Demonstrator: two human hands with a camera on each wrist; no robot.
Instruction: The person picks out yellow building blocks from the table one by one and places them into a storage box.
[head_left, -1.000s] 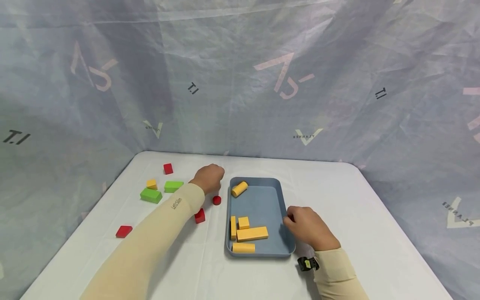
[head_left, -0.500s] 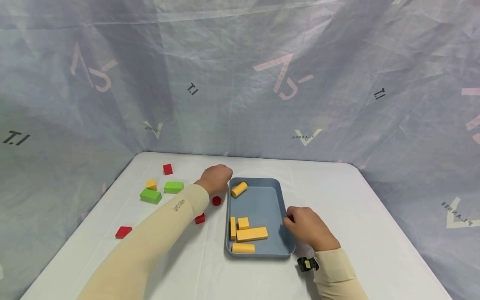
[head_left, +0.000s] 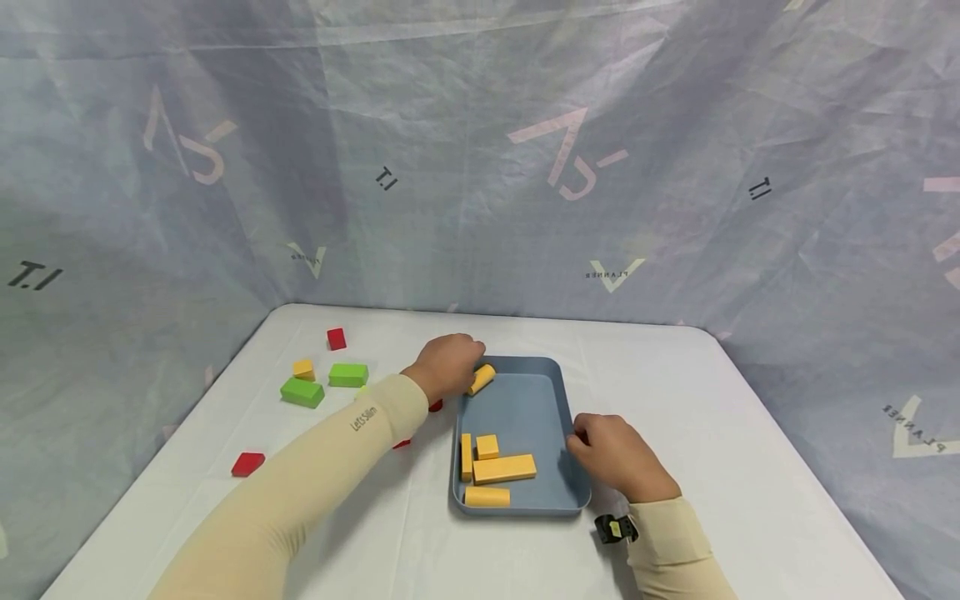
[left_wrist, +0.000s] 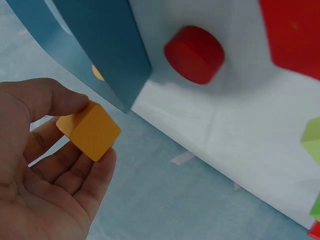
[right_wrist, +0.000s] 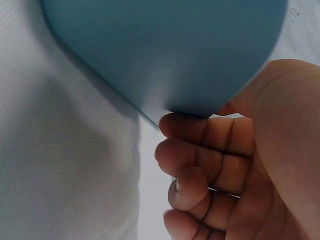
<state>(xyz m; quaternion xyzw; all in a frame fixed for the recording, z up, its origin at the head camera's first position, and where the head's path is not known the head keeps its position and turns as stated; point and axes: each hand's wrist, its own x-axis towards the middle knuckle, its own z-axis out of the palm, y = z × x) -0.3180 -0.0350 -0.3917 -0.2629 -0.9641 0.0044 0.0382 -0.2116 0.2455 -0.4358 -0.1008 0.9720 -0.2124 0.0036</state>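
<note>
My left hand (head_left: pixel 447 367) is over the far left corner of the blue-grey tray (head_left: pixel 525 417). In the left wrist view, its thumb and fingers pinch a small yellow block (left_wrist: pixel 95 131), which the hand hides in the head view. My right hand (head_left: pixel 621 457) holds the tray's right wall; in the right wrist view its curled fingers (right_wrist: pixel 182 127) lie against the outside of that wall. Inside the tray are a yellow cylinder (head_left: pixel 482 380) at the far left, and nearer me a yellow cube (head_left: pixel 487 446), a long yellow block (head_left: pixel 505 468), a thin one (head_left: pixel 467 457) and another cylinder (head_left: pixel 487 497).
Left of the tray, a red cylinder (left_wrist: pixel 195 54) stands on the white table. Farther left lie green blocks (head_left: pixel 302 392), a yellow block (head_left: pixel 303 369) and red blocks (head_left: pixel 248 464). A black strap-like item (head_left: pixel 617 528) is at my right wrist. A grey printed sheet (head_left: pixel 480 167) hangs behind.
My left hand has moved right, from beside the tray to over its far left corner, carrying the yellow block. The right hand and the tray have stayed in place.
</note>
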